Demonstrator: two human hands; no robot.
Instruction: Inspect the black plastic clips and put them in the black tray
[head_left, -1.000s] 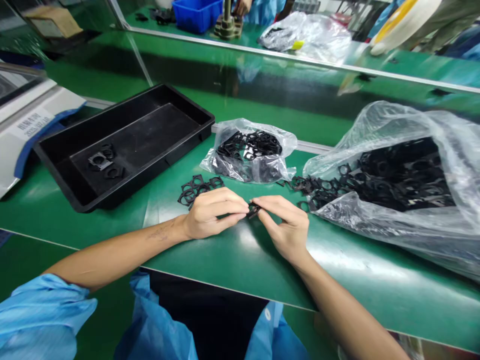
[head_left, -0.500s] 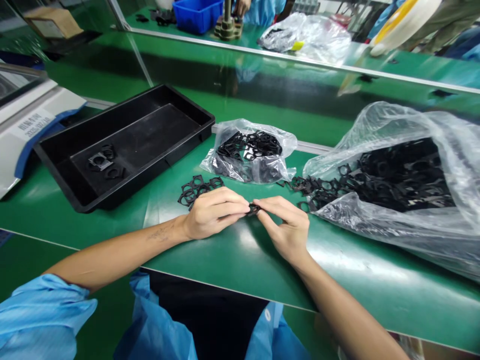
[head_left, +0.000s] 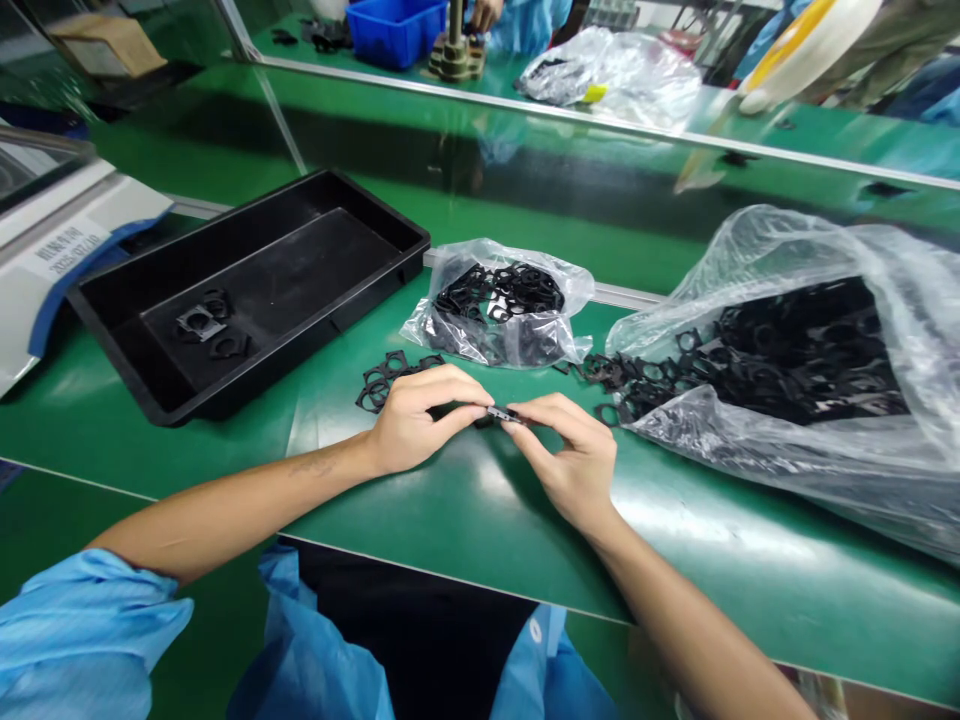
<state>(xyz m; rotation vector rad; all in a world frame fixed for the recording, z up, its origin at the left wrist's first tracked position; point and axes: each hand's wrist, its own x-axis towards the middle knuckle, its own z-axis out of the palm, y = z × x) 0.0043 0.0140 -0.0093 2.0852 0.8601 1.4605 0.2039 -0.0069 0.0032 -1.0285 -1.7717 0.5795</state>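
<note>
My left hand (head_left: 420, 418) and my right hand (head_left: 571, 457) meet over the green table, fingertips pinched together on one small black plastic part (head_left: 501, 412) held between them. Just behind my left hand lies a small pile of black square ring parts (head_left: 386, 374). A small clear bag of black parts (head_left: 501, 305) sits behind my hands. To the right, a large clear bag of black parts (head_left: 795, 350) lies open, with several pieces spilled near its mouth (head_left: 619, 372).
A black tray (head_left: 150, 385) with a few parts in it stands at the left. A white and blue machine (head_left: 52, 250) is at the far left edge. Beyond a metal rail lie a blue bin (head_left: 394, 25), another plastic bag (head_left: 622, 70) and other people's sleeves.
My left fingers have lifted and spread slightly, and the part between my fingertips has turned flatter, now seen edge-on. The arms stay in place.
</note>
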